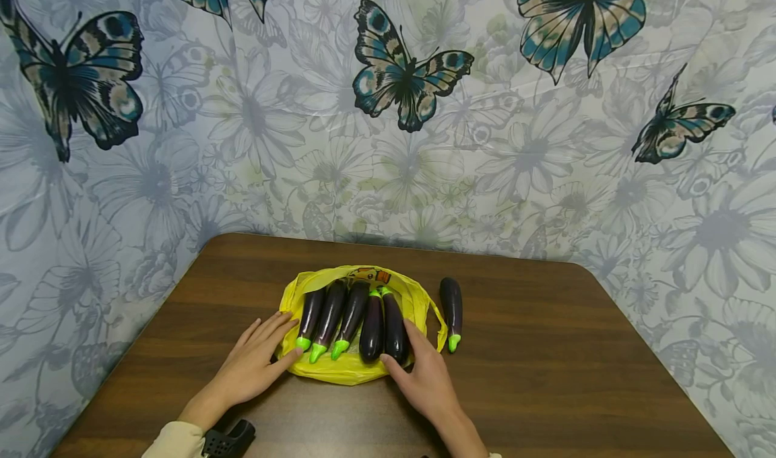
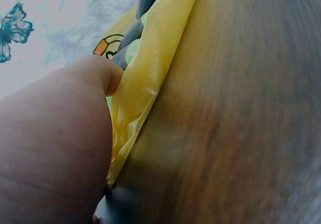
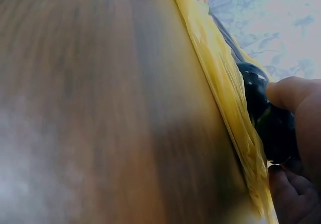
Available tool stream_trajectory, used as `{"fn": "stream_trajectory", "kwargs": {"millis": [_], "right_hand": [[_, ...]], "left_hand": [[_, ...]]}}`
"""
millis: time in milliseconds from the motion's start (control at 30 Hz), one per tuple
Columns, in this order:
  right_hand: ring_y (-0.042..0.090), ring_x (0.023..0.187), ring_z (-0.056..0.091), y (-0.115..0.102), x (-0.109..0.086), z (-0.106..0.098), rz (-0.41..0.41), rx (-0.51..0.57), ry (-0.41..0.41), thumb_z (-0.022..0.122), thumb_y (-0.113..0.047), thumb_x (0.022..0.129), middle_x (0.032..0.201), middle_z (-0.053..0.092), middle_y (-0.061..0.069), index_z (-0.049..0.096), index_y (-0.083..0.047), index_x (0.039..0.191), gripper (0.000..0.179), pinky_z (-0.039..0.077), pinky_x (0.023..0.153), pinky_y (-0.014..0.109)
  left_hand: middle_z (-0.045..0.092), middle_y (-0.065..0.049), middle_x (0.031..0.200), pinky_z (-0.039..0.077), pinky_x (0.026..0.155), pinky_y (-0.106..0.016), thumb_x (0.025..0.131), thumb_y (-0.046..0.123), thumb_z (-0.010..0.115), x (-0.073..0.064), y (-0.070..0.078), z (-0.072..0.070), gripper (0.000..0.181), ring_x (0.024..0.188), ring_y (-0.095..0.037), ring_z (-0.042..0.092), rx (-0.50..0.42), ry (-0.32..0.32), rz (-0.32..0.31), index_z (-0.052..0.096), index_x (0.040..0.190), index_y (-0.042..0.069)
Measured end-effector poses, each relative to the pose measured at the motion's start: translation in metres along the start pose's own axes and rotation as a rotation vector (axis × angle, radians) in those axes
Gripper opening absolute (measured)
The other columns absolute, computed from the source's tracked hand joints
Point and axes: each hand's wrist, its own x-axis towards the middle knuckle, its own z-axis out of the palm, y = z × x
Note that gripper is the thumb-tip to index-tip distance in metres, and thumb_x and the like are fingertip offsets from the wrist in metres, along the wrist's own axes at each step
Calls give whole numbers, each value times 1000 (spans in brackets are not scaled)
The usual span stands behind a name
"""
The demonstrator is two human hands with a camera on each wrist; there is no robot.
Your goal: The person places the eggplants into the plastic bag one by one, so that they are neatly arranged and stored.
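A yellow plastic bag (image 1: pixel 339 375) lies spread on the table with several dark eggplants (image 1: pixel 330 313) side by side on it. The left ones have their green caps toward me; the two right ones point theirs away. My left hand (image 1: pixel 257 360) rests on the bag's left edge, fingers extended, thumb beside the leftmost green cap. At the right, my right hand (image 1: pixel 427 380) holds the lower end of the rightmost eggplant in the bag (image 1: pixel 395 326) between thumb and fingers. In the right wrist view the thumb touches that glossy eggplant (image 3: pixel 256 86); some fingers are partly hidden.
Outside the bag, one more eggplant (image 1: pixel 451 313) lies on the brown wooden table (image 1: pixel 564 364), just right of the bag's handle. A wall covering with butterflies and flowers (image 1: pixel 412 175) stands behind the table's far edge. A black band (image 1: pixel 229 439) is around the left wrist.
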Motion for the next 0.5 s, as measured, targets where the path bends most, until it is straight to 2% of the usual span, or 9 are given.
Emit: {"fn": "stream_trajectory", "kwargs": {"millis": [167, 500], "right_hand": [[38, 141, 50, 3, 1, 3, -4, -4, -11, 74, -41, 96, 153, 51, 22, 45, 3, 152, 77, 44, 113, 56], [40, 144, 46, 4, 1, 4, 15, -10, -69, 69, -46, 98, 157, 45, 23, 39, 3, 156, 81, 41, 116, 57]], "left_hand": [[41, -17, 162, 15, 123, -64, 104, 52, 56, -1, 0, 0, 67, 152, -40, 32, -2, -2, -2, 50, 152, 7], [42, -17, 161, 17, 122, -65, 104, 50, 56, -1, 2, -3, 64, 151, -41, 34, 10, 14, 13, 51, 152, 8]]}}
